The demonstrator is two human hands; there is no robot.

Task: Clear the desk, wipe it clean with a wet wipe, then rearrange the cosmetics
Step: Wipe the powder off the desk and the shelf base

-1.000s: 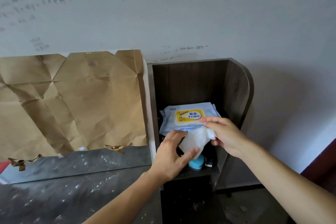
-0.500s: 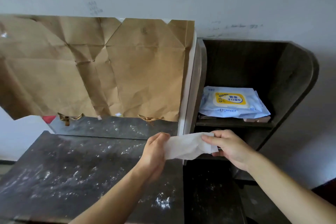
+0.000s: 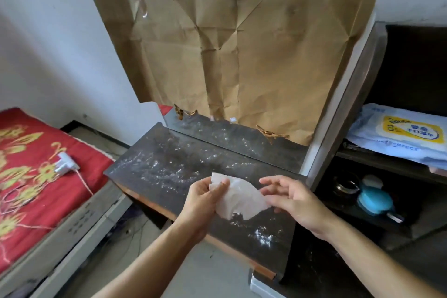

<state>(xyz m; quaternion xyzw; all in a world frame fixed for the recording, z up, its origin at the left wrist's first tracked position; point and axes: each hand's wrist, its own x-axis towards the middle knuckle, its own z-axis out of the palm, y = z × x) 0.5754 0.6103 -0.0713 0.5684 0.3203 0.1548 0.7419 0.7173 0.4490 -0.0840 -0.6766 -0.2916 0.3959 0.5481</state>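
- The left hand (image 3: 205,198) pinches the wet wipe (image 3: 239,198) by its far left corner. The right hand (image 3: 297,201), fingers loosely spread, has eased off to its right edge.
- The wipe has come from the pack (image 3: 399,133) on the right shelf to just above the dusty desk (image 3: 169,164).
- Wiping looks ready to begin.

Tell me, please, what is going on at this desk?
A person is holding a wet wipe above the dark desk. The left hand pinches its upper left corner. The right hand is at its right edge, though whether it grips is unclear. The desk top is speckled with white residue and looks not yet wiped. The wipe pack lies on the side shelf, with a blue container in the compartment below.
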